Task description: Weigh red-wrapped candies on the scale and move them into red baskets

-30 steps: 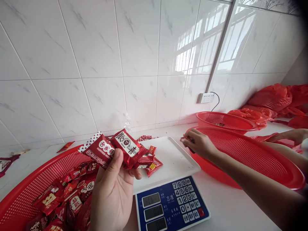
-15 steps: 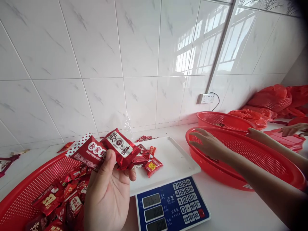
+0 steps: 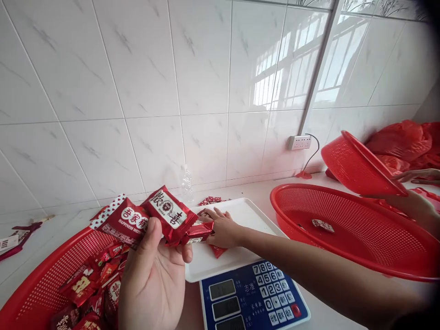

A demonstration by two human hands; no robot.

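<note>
My left hand [image 3: 154,279] is raised near the camera and closed on two red snack packets [image 3: 151,217] with white labels, thumb on top. My right hand [image 3: 225,229] reaches across to the white tray of the scale [image 3: 256,215]. It lies over the small red packets [image 3: 197,231] piled there, with its fingers curled onto them. The scale's blue keypad [image 3: 268,295] is just below my right forearm. A red mesh basket [image 3: 41,279] holding several red packets sits under my left hand.
A big red basket [image 3: 347,201] on the right holds one packet [image 3: 323,225]. Another person's arm [image 3: 414,208] tilts a smaller red basket [image 3: 357,167] over it, and their other hand [image 3: 417,175] is behind. Red plastic bags [image 3: 402,137] and a power strip [image 3: 300,142] sit by the tiled wall.
My right hand moved left from the big basket onto the packets on the scale tray. The other person lifted and tilted the small basket. A packet now lies in the big basket.
</note>
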